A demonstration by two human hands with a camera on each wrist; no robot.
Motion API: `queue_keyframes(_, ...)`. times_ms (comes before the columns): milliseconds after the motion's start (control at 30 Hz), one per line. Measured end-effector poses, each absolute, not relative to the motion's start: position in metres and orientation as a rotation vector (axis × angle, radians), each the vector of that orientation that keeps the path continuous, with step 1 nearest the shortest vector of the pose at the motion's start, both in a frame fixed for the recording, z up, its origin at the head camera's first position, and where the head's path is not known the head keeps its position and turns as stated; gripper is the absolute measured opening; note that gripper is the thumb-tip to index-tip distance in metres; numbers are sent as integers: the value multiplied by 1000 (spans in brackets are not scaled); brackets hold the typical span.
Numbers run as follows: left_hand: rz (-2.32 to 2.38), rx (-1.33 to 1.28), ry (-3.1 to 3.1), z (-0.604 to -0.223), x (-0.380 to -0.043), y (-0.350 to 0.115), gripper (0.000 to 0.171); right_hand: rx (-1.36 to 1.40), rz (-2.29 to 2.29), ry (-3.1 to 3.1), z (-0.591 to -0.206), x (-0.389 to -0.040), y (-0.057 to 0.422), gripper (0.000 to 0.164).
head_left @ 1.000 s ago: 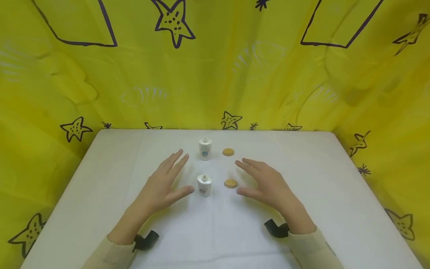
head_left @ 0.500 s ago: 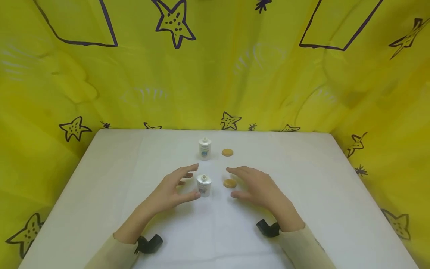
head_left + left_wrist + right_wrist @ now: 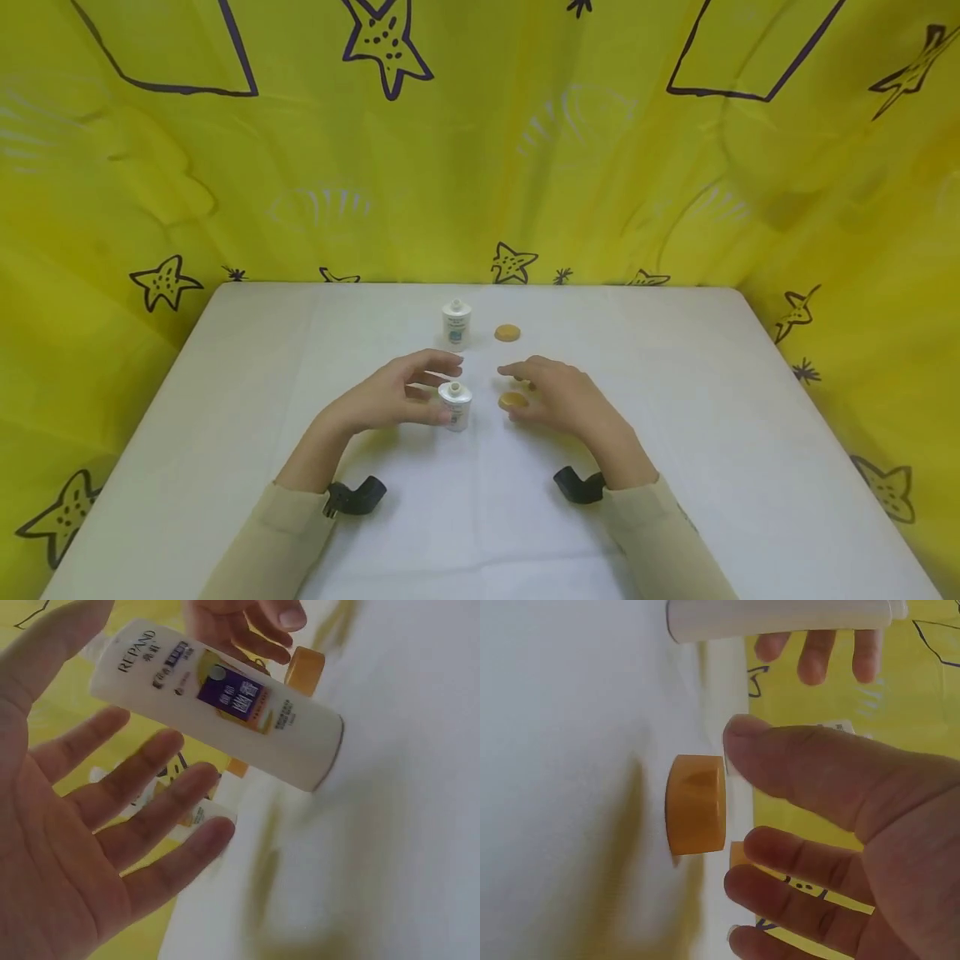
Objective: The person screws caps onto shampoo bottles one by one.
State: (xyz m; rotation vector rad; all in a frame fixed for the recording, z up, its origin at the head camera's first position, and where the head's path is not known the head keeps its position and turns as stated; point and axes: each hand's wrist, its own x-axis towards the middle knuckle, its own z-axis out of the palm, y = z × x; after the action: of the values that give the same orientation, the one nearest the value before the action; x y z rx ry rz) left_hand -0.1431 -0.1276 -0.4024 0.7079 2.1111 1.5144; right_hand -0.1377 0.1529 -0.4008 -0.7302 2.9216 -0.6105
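A small white bottle is stood upright at the middle of the white desk, flanked by the left hand, whose relaxed fingers are curved about it without a grip being seen. An orange cap (lying flat) is hovered over by the right hand, fingers spread, nothing held.

Smooth white plastic bottle, matt orange plastic cap, white cloth table.
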Motion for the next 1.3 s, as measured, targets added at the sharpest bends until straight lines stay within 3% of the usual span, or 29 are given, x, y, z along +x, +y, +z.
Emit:
queue_keyframes(533, 1585, 663, 2093, -401, -123, -116, 33, -899, -543, 2989, -413, -135, 146, 41)
queue_keyframes(1300, 1603, 704, 2194, -402, -118, -111, 29, -943, -484, 3024, -420, -137, 144, 28)
